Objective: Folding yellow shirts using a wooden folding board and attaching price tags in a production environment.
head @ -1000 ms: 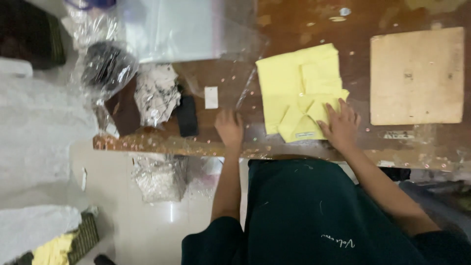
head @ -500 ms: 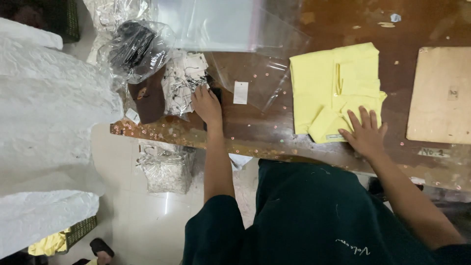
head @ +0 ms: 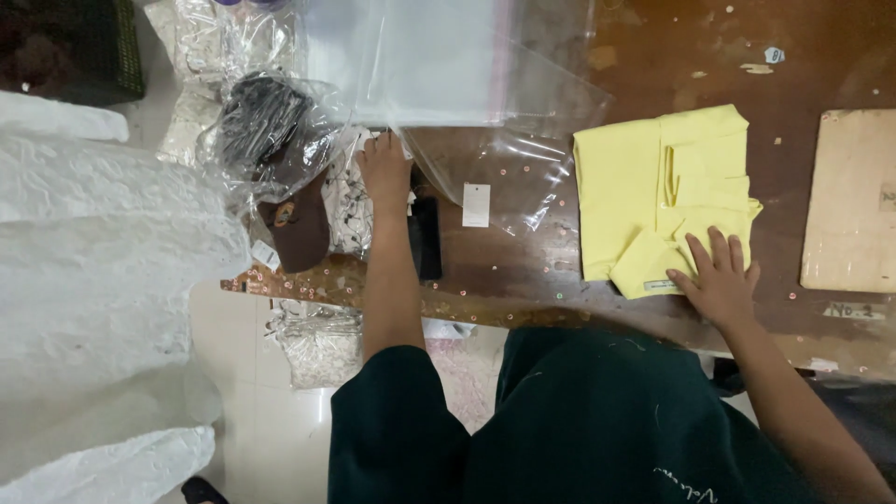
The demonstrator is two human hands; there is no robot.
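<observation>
Head cam looking straight down from where I'm watching. Closest to me is the dark green shirt [head: 597, 420] of the person wearing the camera, pressed up against the edge of the wooden table [head: 653, 56].

Right hand [head: 719, 280] lies flat with fingers spread a little, palm down on the near corner of a folded yellow shirt [head: 644, 187]. It's pressing, not gripping. A small pale label sits on the shirt's near edge, just beside the fingertips. Further right there's a flat tan cardboard rectangle [head: 854, 201], well apart from the shirt, with a scrap of white tape on the table just below it.

Left hand [head: 385, 173] reaches further out, fingers fairly close together at the near edge of a big clear plastic bag [head: 420, 65] with a pinkish strip down one side. I can't tell if it's actually pinching the plastic or just touching it. Just right of that forearm are a black rectangular thing [head: 426, 238] and a small white tag [head: 476, 203] lying on the table under loose clear film.

Left of the hand: a brown cap [head: 297, 224] with a little round patch, and a crinkly bag with something black [head: 261, 117] in it. Off the table's left side are white bundles [head: 93, 280].
</observation>
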